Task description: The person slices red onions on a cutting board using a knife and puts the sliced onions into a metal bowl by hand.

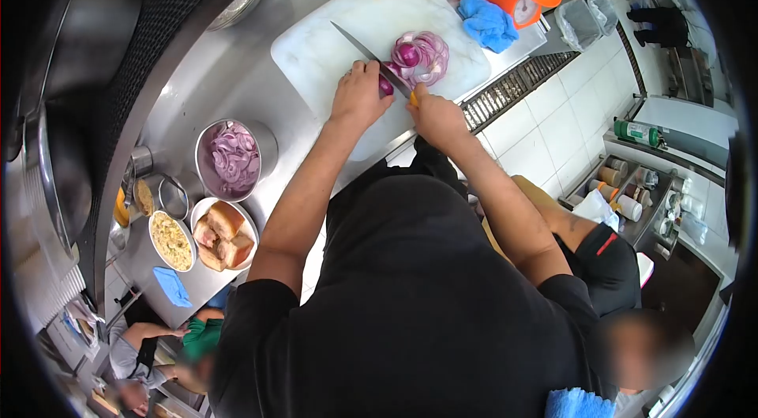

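Observation:
On the white cutting board (332, 35) my left hand (359, 96) is closed over a red onion piece (385, 86), holding it against the board. My right hand (439, 117) grips a kitchen knife (362, 48) by its yellow handle. The blade runs diagonally up and left across the board, beside my left fingers and against the onion piece. Just beyond the blade lies a pile of sliced red onion rings (432, 55), with a rounder purple piece on top. My fingers partly hide the onion under my left hand.
Left of the board stand a metal pot (207, 187) of sliced onion, a dish of meat chunks (223, 235) and a dish of chopped yellowish food (171, 240). A blue cloth (488, 22) and orange scale (505, 0) sit beyond the board. A co-worker (608, 268) is close at right.

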Action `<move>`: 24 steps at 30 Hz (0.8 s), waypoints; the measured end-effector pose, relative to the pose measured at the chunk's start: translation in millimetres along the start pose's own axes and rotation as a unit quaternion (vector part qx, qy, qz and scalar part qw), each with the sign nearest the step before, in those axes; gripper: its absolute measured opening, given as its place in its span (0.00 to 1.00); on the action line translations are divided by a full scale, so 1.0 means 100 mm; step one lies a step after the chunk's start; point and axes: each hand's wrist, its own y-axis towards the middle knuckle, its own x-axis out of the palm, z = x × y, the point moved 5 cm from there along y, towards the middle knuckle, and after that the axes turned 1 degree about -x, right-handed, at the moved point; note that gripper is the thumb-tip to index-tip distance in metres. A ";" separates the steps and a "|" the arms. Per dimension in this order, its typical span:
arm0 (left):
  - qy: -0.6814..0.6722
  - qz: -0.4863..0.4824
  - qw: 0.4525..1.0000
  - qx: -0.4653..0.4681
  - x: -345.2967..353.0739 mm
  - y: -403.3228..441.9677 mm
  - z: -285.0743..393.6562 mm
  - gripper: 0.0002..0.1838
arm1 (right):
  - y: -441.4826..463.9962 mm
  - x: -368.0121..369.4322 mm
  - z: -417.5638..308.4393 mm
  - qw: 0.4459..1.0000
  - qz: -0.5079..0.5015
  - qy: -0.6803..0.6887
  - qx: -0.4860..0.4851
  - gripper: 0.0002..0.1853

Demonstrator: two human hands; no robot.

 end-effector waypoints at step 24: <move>-0.182 0.052 0.980 -0.064 0.09 0.01 -0.21 0.15 | -0.44 -0.43 -0.28 0.996 -0.064 -0.066 -0.023 0.14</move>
